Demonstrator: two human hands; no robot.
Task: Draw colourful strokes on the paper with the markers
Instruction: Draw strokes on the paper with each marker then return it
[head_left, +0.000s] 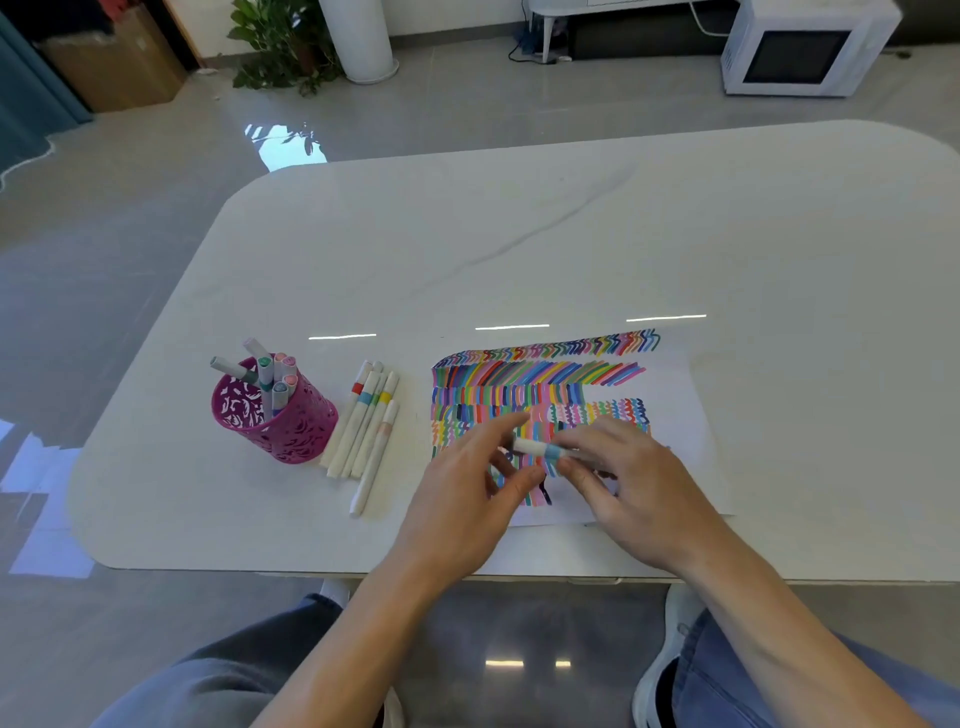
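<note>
Over paper (678, 410), right hand (626, 480) pinches marker (540, 448) (left hand (467, 483) beside).

left hand (467, 478): forearm in from 7 o'clock, fingers loosely spread, thumb and forefinger apart | right hand (628, 483): forearm in from 5 o'clock, fingertips pinching a marker (537, 448) | fingertips nearly meeting

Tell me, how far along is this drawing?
Mostly done: rows of strokes cover most of the paper. In hand: the right hand holds a blue-banded marker, left hand at its end. Left: the white margin on the paper's right and near side.
</note>
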